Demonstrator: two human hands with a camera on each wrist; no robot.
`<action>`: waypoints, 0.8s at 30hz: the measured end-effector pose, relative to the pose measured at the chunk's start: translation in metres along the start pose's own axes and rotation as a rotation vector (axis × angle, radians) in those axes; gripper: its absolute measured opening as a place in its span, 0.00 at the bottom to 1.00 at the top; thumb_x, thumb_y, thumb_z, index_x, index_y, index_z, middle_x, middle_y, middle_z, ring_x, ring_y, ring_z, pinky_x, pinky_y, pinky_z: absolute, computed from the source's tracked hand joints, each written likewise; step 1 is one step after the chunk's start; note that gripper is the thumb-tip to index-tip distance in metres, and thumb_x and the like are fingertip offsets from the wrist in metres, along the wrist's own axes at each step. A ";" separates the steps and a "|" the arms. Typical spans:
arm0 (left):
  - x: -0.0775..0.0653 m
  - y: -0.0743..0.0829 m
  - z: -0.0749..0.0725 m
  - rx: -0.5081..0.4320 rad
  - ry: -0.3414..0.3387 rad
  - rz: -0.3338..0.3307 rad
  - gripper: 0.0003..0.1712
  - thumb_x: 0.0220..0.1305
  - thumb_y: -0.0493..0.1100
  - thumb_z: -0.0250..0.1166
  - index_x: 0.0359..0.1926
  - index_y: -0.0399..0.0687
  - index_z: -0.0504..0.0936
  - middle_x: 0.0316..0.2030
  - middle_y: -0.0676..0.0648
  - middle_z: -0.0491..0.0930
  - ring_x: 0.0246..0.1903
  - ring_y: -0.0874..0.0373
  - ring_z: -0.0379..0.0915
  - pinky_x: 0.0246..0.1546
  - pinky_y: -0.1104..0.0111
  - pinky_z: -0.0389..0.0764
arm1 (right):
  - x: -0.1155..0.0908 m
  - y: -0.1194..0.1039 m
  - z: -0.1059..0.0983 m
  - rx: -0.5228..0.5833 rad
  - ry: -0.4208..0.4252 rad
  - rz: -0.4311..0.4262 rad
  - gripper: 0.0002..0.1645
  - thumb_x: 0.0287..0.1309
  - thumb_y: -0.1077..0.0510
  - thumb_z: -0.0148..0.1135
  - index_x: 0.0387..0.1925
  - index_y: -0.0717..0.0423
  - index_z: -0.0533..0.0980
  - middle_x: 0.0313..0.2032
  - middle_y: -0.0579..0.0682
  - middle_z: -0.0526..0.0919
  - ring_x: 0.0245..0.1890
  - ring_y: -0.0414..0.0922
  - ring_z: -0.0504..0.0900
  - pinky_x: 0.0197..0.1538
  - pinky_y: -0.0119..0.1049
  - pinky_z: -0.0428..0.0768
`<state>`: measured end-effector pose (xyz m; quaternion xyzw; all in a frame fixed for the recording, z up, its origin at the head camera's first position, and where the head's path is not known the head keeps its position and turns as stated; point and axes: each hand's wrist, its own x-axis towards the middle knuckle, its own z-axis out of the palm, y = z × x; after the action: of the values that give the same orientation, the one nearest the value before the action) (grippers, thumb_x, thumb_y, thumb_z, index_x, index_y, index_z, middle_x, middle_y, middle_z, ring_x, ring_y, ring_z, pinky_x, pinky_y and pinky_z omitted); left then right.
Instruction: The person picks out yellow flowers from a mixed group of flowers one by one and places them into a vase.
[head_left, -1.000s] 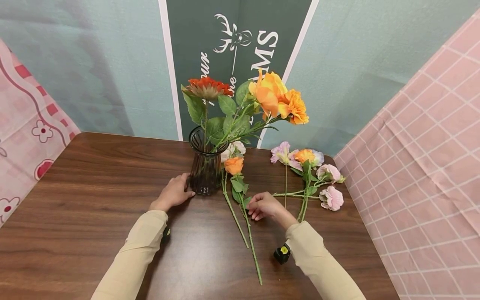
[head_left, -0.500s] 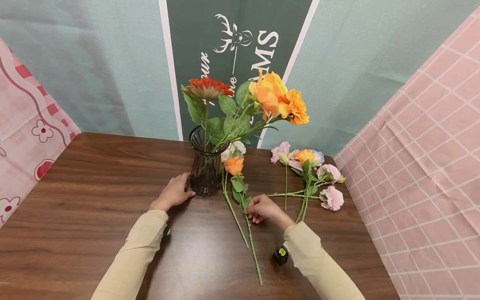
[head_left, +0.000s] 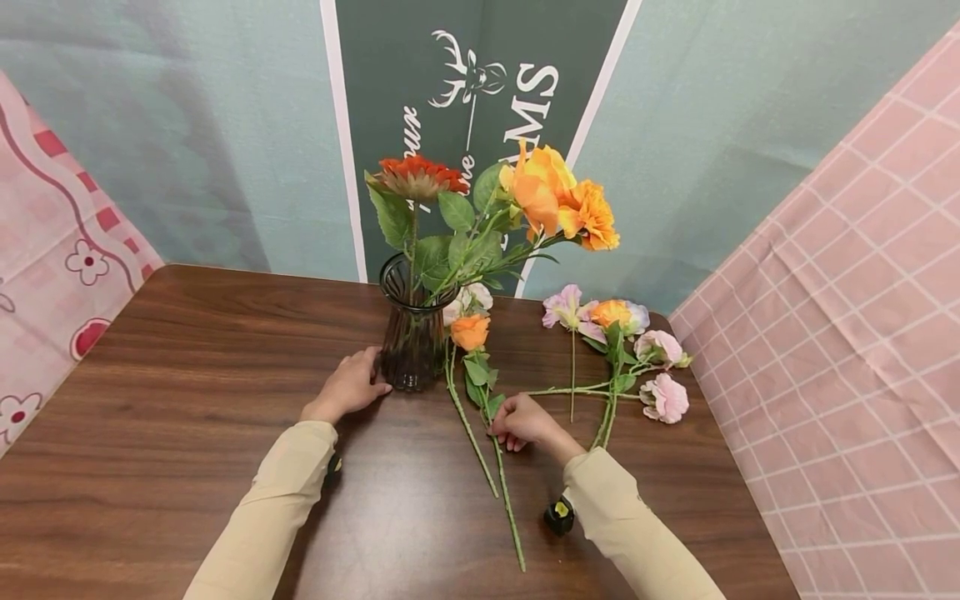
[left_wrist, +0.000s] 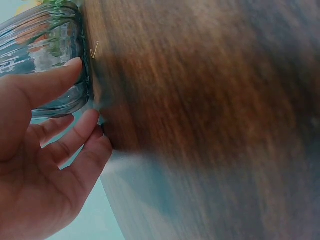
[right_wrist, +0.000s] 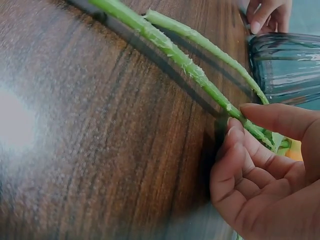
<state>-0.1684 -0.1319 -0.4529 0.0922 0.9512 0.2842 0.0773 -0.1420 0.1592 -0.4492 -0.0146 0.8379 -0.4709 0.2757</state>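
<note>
A dark, see-through glass vase (head_left: 411,354) stands upright, holding a red flower (head_left: 422,177) and orange flowers (head_left: 543,192). My left hand (head_left: 347,386) rests at the left of its base, thumb straight and fingers loosely bent; in the left wrist view the thumb overlaps the glass. An orange rose (head_left: 470,332) lies right of the vase, its long stem running toward the front. My right hand (head_left: 527,421) pinches that stem between thumb and fingertips below the leaves. In the right wrist view the green stem (right_wrist: 187,65) passes between them.
A pale flower (head_left: 474,298) lies partly hidden behind the rose, with its stem alongside. Further right lie a lilac flower (head_left: 568,310), a yellow-orange flower (head_left: 611,313) and pink flowers (head_left: 664,397). Fabric backdrops, including a pink grid one (head_left: 847,317), border the wooden table (head_left: 187,417).
My right hand has moved slightly left onto the orange rose's stem and now pinches it. The left hand and the vase have not moved.
</note>
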 end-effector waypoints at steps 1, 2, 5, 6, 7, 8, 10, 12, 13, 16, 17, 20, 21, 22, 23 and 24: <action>0.000 0.000 0.000 0.000 0.000 0.000 0.37 0.57 0.43 0.64 0.62 0.30 0.59 0.35 0.38 0.72 0.45 0.40 0.65 0.42 0.51 0.68 | 0.000 0.000 0.000 0.002 0.001 0.000 0.08 0.45 0.70 0.61 0.17 0.62 0.73 0.11 0.49 0.71 0.08 0.37 0.68 0.13 0.27 0.67; 0.000 0.000 0.000 -0.002 -0.001 0.000 0.37 0.57 0.43 0.64 0.62 0.30 0.59 0.35 0.38 0.72 0.45 0.39 0.65 0.42 0.51 0.68 | -0.001 -0.001 0.000 0.003 0.002 -0.002 0.08 0.45 0.71 0.61 0.17 0.62 0.73 0.11 0.49 0.71 0.08 0.37 0.68 0.13 0.27 0.67; 0.000 -0.001 0.000 -0.002 -0.002 -0.001 0.37 0.57 0.43 0.64 0.62 0.31 0.59 0.35 0.39 0.72 0.45 0.39 0.65 0.42 0.51 0.68 | -0.001 -0.001 0.001 -0.001 0.000 -0.008 0.07 0.45 0.71 0.60 0.18 0.63 0.73 0.11 0.49 0.71 0.08 0.37 0.68 0.13 0.27 0.68; 0.000 -0.001 0.000 -0.001 -0.001 -0.001 0.37 0.57 0.43 0.64 0.62 0.31 0.59 0.35 0.39 0.72 0.45 0.40 0.65 0.42 0.51 0.68 | -0.001 -0.001 0.001 -0.003 0.000 -0.012 0.07 0.46 0.71 0.60 0.18 0.63 0.73 0.11 0.49 0.71 0.08 0.37 0.69 0.13 0.28 0.68; 0.000 -0.001 0.000 -0.001 -0.001 0.000 0.37 0.57 0.43 0.64 0.62 0.31 0.59 0.35 0.39 0.72 0.44 0.40 0.65 0.42 0.51 0.68 | -0.001 -0.001 0.001 -0.005 0.001 -0.014 0.06 0.46 0.71 0.60 0.18 0.64 0.73 0.11 0.49 0.71 0.08 0.37 0.69 0.13 0.28 0.69; 0.000 -0.001 0.000 -0.001 0.000 0.001 0.37 0.57 0.43 0.64 0.62 0.30 0.59 0.35 0.39 0.72 0.44 0.40 0.65 0.42 0.51 0.68 | -0.002 -0.001 0.001 -0.009 0.003 -0.016 0.06 0.46 0.71 0.59 0.19 0.64 0.73 0.11 0.49 0.71 0.08 0.37 0.69 0.13 0.28 0.69; 0.000 -0.001 0.001 0.000 0.000 0.002 0.37 0.57 0.43 0.64 0.62 0.31 0.59 0.35 0.39 0.72 0.44 0.40 0.65 0.41 0.51 0.68 | -0.001 0.000 0.000 -0.012 0.005 -0.015 0.05 0.46 0.72 0.59 0.19 0.65 0.73 0.11 0.49 0.71 0.08 0.38 0.69 0.13 0.29 0.69; 0.000 -0.001 0.001 0.001 0.000 0.002 0.37 0.57 0.43 0.64 0.62 0.31 0.59 0.35 0.39 0.71 0.44 0.40 0.65 0.41 0.51 0.68 | -0.001 0.000 0.000 -0.013 0.004 -0.011 0.04 0.45 0.72 0.59 0.20 0.66 0.73 0.12 0.50 0.71 0.09 0.38 0.69 0.14 0.30 0.70; 0.000 -0.001 0.001 0.001 -0.001 0.002 0.37 0.57 0.43 0.64 0.62 0.31 0.59 0.35 0.39 0.71 0.44 0.40 0.65 0.41 0.51 0.68 | 0.000 0.001 0.000 -0.012 -0.001 -0.018 0.05 0.45 0.72 0.58 0.19 0.65 0.73 0.12 0.50 0.71 0.09 0.38 0.70 0.14 0.30 0.70; 0.000 -0.001 0.001 0.001 -0.002 -0.002 0.37 0.58 0.43 0.64 0.63 0.31 0.59 0.36 0.39 0.72 0.45 0.40 0.65 0.41 0.51 0.68 | 0.001 0.004 -0.002 -0.001 -0.028 -0.056 0.06 0.44 0.71 0.58 0.17 0.62 0.73 0.11 0.50 0.72 0.09 0.38 0.71 0.14 0.32 0.72; 0.000 -0.001 0.001 0.000 -0.003 -0.003 0.37 0.58 0.43 0.64 0.63 0.31 0.58 0.36 0.39 0.72 0.45 0.40 0.65 0.41 0.51 0.68 | 0.001 0.004 -0.003 0.002 -0.035 -0.057 0.07 0.44 0.71 0.58 0.17 0.61 0.73 0.11 0.50 0.72 0.09 0.38 0.71 0.14 0.32 0.72; -0.001 0.000 0.001 -0.003 -0.005 -0.007 0.37 0.58 0.43 0.64 0.63 0.31 0.58 0.36 0.38 0.72 0.44 0.40 0.65 0.41 0.51 0.68 | 0.000 0.003 -0.003 0.002 -0.042 -0.058 0.07 0.44 0.71 0.57 0.17 0.61 0.72 0.12 0.50 0.72 0.09 0.38 0.71 0.15 0.33 0.73; -0.001 0.000 0.001 -0.003 -0.007 -0.008 0.37 0.58 0.43 0.64 0.63 0.31 0.58 0.36 0.38 0.72 0.44 0.40 0.65 0.40 0.51 0.68 | 0.001 0.003 -0.003 0.001 -0.041 -0.054 0.07 0.44 0.71 0.57 0.17 0.61 0.72 0.12 0.50 0.72 0.09 0.38 0.71 0.15 0.33 0.73; -0.001 0.000 0.001 -0.004 -0.009 -0.009 0.37 0.58 0.43 0.64 0.63 0.31 0.58 0.36 0.38 0.72 0.44 0.40 0.65 0.40 0.51 0.68 | 0.001 0.003 -0.003 0.004 -0.041 -0.048 0.06 0.44 0.71 0.57 0.18 0.62 0.72 0.12 0.50 0.72 0.09 0.38 0.71 0.15 0.32 0.72; -0.001 0.000 0.001 -0.004 -0.009 -0.010 0.37 0.58 0.43 0.64 0.63 0.31 0.58 0.36 0.38 0.72 0.44 0.40 0.65 0.40 0.51 0.68 | -0.001 0.001 -0.002 -0.006 -0.026 -0.016 0.05 0.44 0.72 0.56 0.18 0.64 0.72 0.12 0.50 0.71 0.10 0.38 0.71 0.15 0.32 0.72; -0.001 0.000 0.001 -0.003 -0.009 -0.011 0.37 0.58 0.43 0.64 0.63 0.31 0.58 0.36 0.38 0.72 0.44 0.40 0.65 0.40 0.51 0.68 | -0.001 0.000 -0.002 -0.010 -0.022 -0.015 0.05 0.44 0.72 0.56 0.19 0.64 0.72 0.12 0.50 0.71 0.10 0.38 0.71 0.15 0.31 0.72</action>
<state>-0.1673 -0.1319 -0.4536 0.0880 0.9508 0.2850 0.0835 -0.1421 0.1613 -0.4483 -0.0273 0.8369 -0.4687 0.2815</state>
